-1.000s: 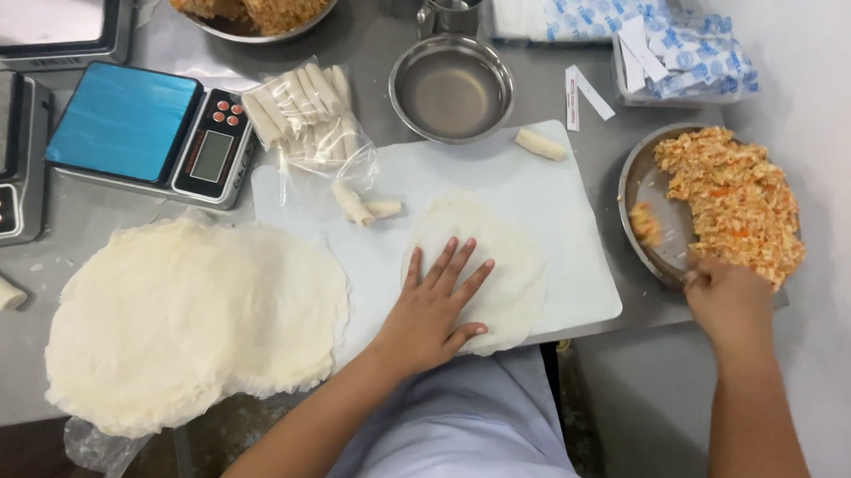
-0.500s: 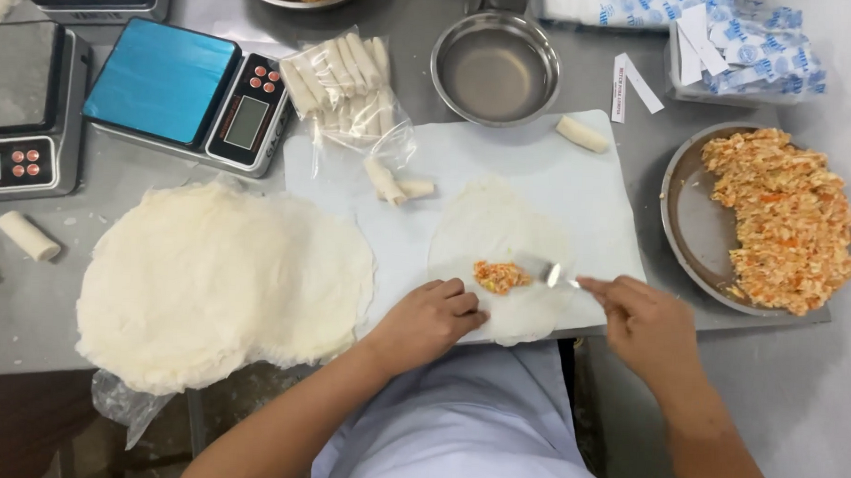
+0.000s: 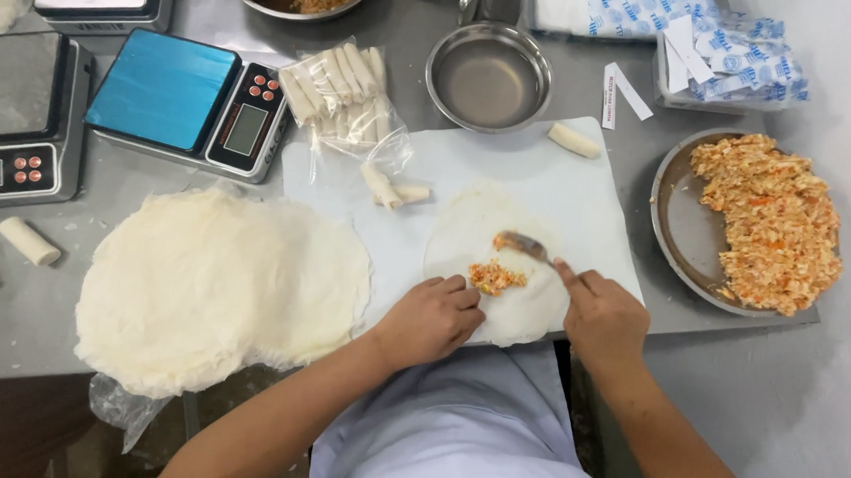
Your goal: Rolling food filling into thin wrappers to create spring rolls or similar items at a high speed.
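I see a single round wrapper (image 3: 500,260) lying flat on the white cutting board (image 3: 578,192), pale, thin and slightly translucent, its near edge reaching the table's front edge. On it, a little left of centre, sits a small mound of filling (image 3: 495,276) (orange and yellow flecks, crumbly, loosely heaped). My right hand (image 3: 600,316) is closed around the handle of a metal spoon (image 3: 522,244), fingers pinched on it, with the bowl of the spoon resting on the wrapper just above and beside the mound. My left hand (image 3: 432,317) rests on the wrapper's lower left edge, fingers curled in loosely, knuckles just beside the filling. To the right, a round metal tray (image 3: 680,229) carries a large heap of the same filling. To the left, a wide stack of wrappers (image 3: 221,284) lies on the grey table (image 3: 27,300).
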